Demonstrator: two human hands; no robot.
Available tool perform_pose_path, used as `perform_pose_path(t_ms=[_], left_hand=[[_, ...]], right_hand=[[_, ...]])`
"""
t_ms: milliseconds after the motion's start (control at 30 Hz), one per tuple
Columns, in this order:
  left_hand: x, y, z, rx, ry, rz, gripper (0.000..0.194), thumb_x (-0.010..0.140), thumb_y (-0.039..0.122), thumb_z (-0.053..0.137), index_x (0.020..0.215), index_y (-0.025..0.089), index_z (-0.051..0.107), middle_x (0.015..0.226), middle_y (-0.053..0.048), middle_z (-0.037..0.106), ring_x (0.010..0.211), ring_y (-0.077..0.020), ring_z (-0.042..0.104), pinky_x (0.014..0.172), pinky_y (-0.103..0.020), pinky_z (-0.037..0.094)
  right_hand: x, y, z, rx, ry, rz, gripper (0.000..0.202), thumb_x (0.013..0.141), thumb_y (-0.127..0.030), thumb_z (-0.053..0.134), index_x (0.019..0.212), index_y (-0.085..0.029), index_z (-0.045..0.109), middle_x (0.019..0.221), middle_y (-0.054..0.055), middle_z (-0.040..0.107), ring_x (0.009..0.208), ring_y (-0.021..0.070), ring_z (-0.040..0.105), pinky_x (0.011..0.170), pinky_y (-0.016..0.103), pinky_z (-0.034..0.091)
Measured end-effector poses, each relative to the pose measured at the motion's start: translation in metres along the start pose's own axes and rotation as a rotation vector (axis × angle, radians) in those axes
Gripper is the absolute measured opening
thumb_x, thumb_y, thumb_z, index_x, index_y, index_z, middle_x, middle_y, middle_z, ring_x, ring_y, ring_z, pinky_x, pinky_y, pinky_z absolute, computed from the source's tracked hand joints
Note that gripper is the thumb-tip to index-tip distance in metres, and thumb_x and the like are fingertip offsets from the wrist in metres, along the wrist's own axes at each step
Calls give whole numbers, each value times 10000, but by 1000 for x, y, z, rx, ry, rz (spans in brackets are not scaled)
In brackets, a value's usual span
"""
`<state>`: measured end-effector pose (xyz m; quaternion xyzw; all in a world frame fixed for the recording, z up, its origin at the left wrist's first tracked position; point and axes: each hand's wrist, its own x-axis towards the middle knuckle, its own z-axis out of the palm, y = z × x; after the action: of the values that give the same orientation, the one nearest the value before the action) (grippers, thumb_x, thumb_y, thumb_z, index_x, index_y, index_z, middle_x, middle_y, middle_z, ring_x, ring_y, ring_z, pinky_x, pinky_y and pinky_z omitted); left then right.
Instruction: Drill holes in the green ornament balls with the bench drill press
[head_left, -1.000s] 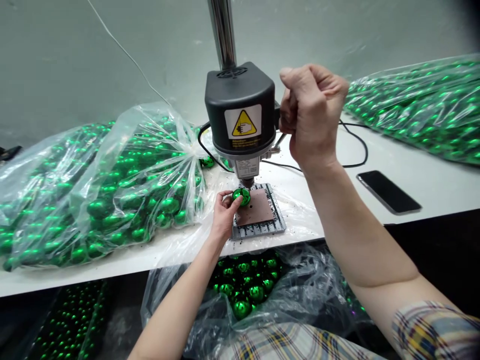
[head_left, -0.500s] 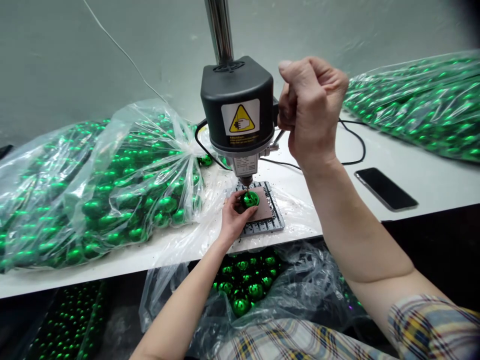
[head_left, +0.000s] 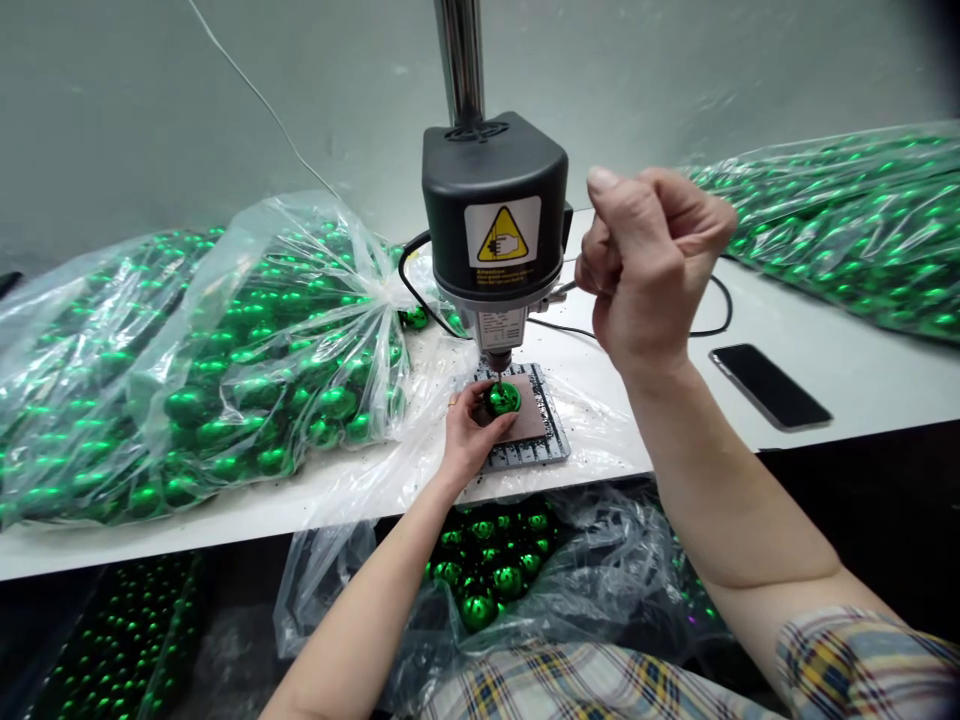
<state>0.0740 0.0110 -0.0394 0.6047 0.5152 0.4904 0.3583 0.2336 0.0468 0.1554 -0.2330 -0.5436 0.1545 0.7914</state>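
The shiny green ball (head_left: 505, 400) sits on the pinkish pad (head_left: 532, 418), directly under the drill chuck (head_left: 499, 360), and the bit appears to meet its top, though the contact is too small to be sure. The left hand (head_left: 469, 430) is clamped on it, thumb on the near side, fingers behind and to its left. 1 second ago the ball was off to the left of the chuck, leaving a dark hole in the pad in view; now it covers that spot, which suggests ball and bit are lined up. The slotted metal base (head_left: 558, 442) around the pad is strewn with dark specks

The right hand (head_left: 654, 268) is closed in a fist, seemingly round the end of the metal lever (head_left: 568, 289), whose grip it hides; against the black machine head (head_left: 491, 160), the fist is lower than 0.5 seconds ago, so the lever is probably being pulled down

On the head, a warning label (head_left: 502, 242) shows a hand in a yellow triangle above the word "Attention"; the lines beneath are unreadable, as is the small print on the grey plate (head_left: 501, 328) below. The phone (head_left: 769, 386) at right shows a dark screen and no readable brand
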Motion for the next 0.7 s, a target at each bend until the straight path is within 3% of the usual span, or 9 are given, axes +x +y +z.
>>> perform_pose_path(t_ms=[167,433,700], left_hand=[[0,-2,0,1,-2,9,523,701,285,865,1185,214,678,1117,-94,695,1027,-240,625,937,-404,493],[-1,-2,0,7,-1,6,539,706,280,863,1205,210,672,1108,-89,685,1035,-229,619,921,-374,494],[-1,0,-1,37,4,17,508,712,268,861,1188,234,686,1109,-76,695,1069,-248,599,934,-384,482]], right_hand=[[-14,-2,-7,-23,9,3,582,859,-384,724,501,-222,294,429,-47,290,391,97,238,403,338,191],[-35,3,-17,66,-57,-117,535,896,-213,650,519,-196,270,458,-56,223,395,69,273,428,291,218],[-52,15,-23,59,-13,-234,528,884,-180,626,548,-196,220,464,-66,216,386,59,239,414,285,232]])
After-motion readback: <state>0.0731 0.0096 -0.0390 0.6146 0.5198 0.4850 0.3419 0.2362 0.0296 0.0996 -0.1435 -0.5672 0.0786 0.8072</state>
